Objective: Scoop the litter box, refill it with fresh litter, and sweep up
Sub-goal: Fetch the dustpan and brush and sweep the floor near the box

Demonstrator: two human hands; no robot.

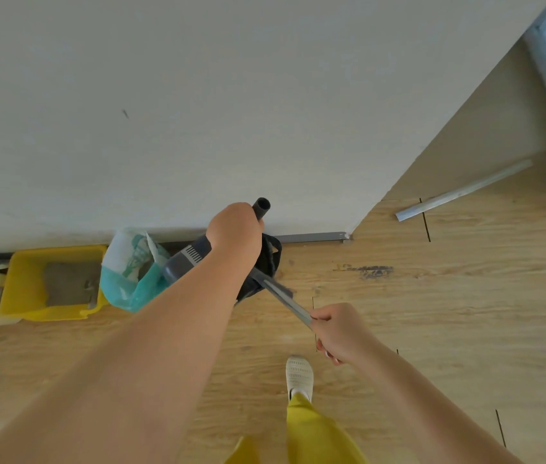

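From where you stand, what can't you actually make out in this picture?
- Dustpan: its tray, hidden behind the left forearm, head view.
- Black broom head: mostly covered by the left hand.
- Litter in the yellow litter box: too blurred to tell whether it is clean.
- Grey rod: its near end vanishes inside the right hand.

Yellow litter box (24, 262), teal-white bag (124, 283), wood-grain floor (449, 329).
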